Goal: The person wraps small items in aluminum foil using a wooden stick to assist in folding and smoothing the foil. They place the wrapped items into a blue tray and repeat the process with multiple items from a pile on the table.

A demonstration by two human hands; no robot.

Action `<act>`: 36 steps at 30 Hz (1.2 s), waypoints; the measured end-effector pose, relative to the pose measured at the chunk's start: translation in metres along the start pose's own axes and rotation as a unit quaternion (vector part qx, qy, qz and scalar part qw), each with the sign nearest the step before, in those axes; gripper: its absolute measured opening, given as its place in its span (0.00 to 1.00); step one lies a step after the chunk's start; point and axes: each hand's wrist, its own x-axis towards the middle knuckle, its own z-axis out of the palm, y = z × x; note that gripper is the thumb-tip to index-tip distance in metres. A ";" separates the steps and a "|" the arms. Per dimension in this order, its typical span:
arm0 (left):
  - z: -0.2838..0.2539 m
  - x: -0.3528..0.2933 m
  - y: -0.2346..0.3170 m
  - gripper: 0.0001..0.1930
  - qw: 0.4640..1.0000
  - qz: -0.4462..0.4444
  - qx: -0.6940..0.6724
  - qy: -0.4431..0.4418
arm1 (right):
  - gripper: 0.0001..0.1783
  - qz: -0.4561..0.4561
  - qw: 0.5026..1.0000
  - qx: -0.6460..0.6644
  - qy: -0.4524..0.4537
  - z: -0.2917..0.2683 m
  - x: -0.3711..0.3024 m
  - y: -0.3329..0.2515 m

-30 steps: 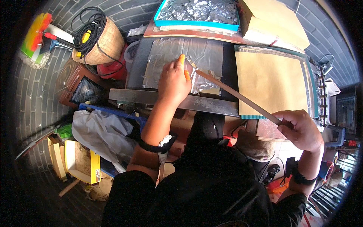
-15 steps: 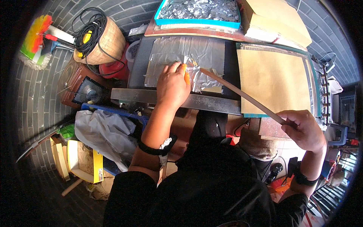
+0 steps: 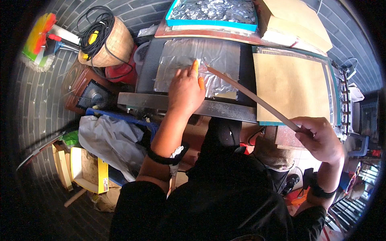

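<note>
A stack of thin, crinkled silver foil sheets (image 3: 219, 52) lies on a dark worktop. My left hand (image 3: 185, 90) rests over the foil, with orange covers on the thumb and forefinger. The forefinger points forward, apart from the thumb, while the other fingers bend over the sheet. My right hand (image 3: 319, 139) is closed around the near end of a long, thin brown stick (image 3: 253, 97). That stick slants up to the left, and its far tip is at the foil just right of my left forefinger. Whether the tip touches the foil, I cannot tell.
Brown paper (image 3: 289, 84) lies on a pile to the right. Behind the foil stands a blue tray (image 3: 211, 28) of silver scraps, beside a tan paper stack (image 3: 295, 18). A metal bar (image 3: 221, 109) runs along the front edge. A wicker basket (image 3: 120, 42) with black cable stands left.
The stick's tip has shifted slightly left and up, toward my left hand. My left forefinger has straightened forward, away from the thumb. A bright raised flap of foil near the tip looks flatter.
</note>
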 end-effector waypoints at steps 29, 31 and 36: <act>-0.039 -0.028 -0.101 0.19 0.994 -0.069 0.085 0.029 | 0.16 -0.089 0.995 -0.043 -0.012 0.017 0.053 -0.032; -0.038 -0.028 -0.102 0.19 0.993 -0.069 0.093 0.031 | 0.16 -0.078 0.996 -0.048 -0.015 0.017 0.053 -0.036; -0.036 -0.029 -0.104 0.19 0.994 -0.055 0.088 0.042 | 0.14 -0.063 0.997 -0.050 0.010 0.015 0.066 -0.046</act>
